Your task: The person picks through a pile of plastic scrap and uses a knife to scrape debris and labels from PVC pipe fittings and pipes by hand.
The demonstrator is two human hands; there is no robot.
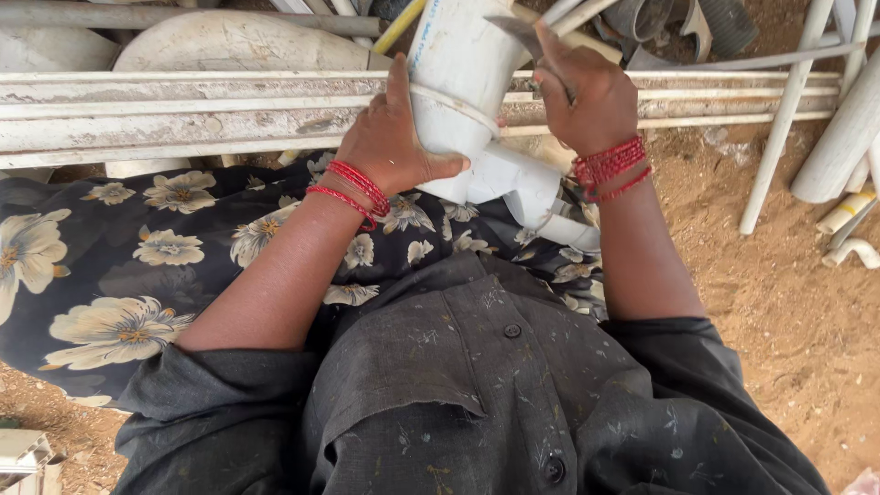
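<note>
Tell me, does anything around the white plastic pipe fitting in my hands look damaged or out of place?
Nothing looks broken. The left hand grips the white plastic pipe fitting; the right hand holds a thin grey blade against it. White pipes and offcuts lie scattered on the dirt.

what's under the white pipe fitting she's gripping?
Under the white pipe fitting: floral dark cloth over the lap and long white strips laid across. Left hand and right hand cover its sides; the ground beneath is hidden.
</note>
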